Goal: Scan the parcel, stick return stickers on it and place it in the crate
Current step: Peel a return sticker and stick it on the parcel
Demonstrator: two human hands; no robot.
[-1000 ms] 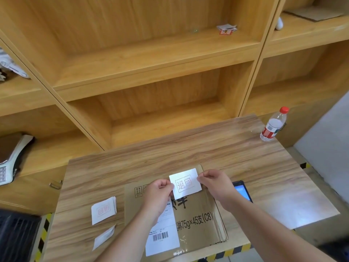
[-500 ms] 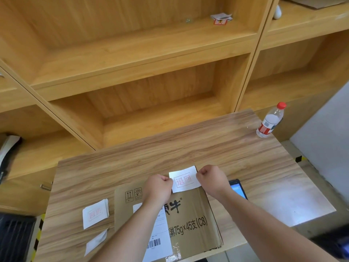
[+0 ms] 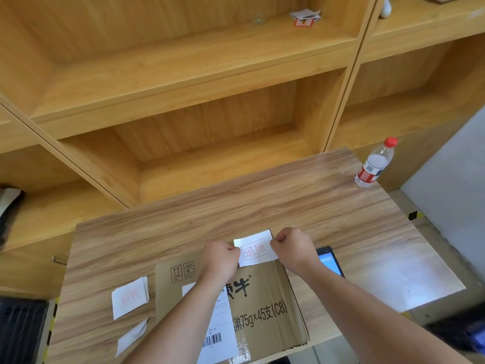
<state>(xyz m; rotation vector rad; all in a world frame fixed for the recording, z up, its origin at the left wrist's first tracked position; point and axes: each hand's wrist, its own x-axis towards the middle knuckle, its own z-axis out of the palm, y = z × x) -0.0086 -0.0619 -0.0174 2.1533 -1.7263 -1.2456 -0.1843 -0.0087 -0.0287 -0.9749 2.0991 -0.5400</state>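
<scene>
1. The return sticker (image 3: 256,248) is stretched between the two hands over the far right corner of the parcel (image 3: 231,303), its long axis running left to right and its far edge reaching just past the parcel's far edge.
2. The left hand (image 3: 219,261) has its grip curled and pinching the sticker's left edge; the right hand (image 3: 294,248) has its grip curled and pinching the right edge. Both hands are equally close to the sticker, one at each short side.
3. The parcel, a flat brown carton with a white shipping label (image 3: 217,327) and barcode, lies on the near middle of the desk (image 3: 315,206), directly beneath and nearer than the sticker. I judge the coming move to be downward onto the cardboard, with little sideways travel needed.
4. Whether the sticker already touches the cardboard I cannot tell.
5. Counts: one parcel; one sticker in hand; one small pile of stickers (image 3: 130,296) left of the parcel, number of sheets not readable; one blank white slip (image 3: 132,337) nearer, likely backing paper.
6. Also one handheld scanner (image 3: 329,260) with a lit screen just right of the parcel, partly behind the right wrist, and one water bottle (image 3: 375,164) at the far right corner.
7. No crate is clearly identifiable.
</scene>
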